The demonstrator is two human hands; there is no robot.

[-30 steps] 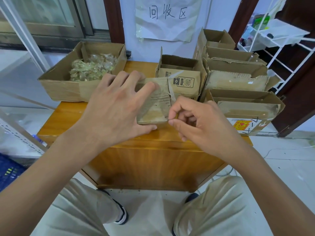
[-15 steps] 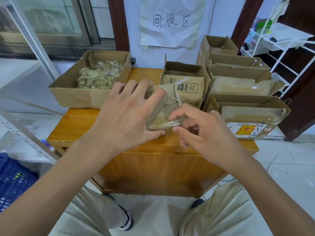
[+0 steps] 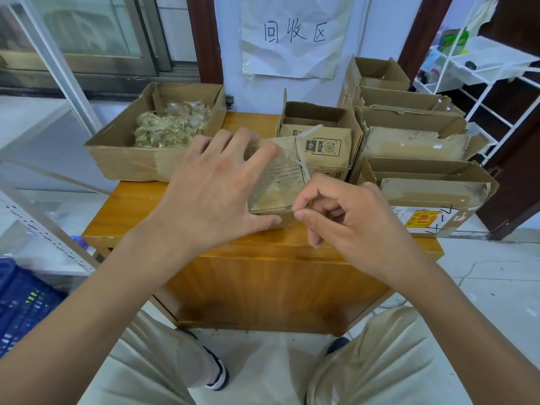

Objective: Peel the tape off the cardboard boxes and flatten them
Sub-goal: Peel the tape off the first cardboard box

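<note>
The small cardboard box (image 3: 277,182) is kept at the near edge of the desk (image 3: 122,211), directly in front of the printed box (image 3: 318,135), so that it can be worked on closely. It is braced by the left hand (image 3: 216,191), whose fingers are spread over its top and left side with the thumb against its near face; this is judged to stop the box sliding as tape is pulled. At the box's near right corner, the right hand (image 3: 347,220) is closed in a pinch, forefinger against thumb, on what appears to be a thin strip of tape (image 3: 304,168) running up the box's right edge. Left of the small box, a larger open box (image 3: 125,153) holds crumpled clear tape, presumably collected there. The box's left half is hidden under the left hand, and the pinched tape end is too thin to make out clearly.
</note>
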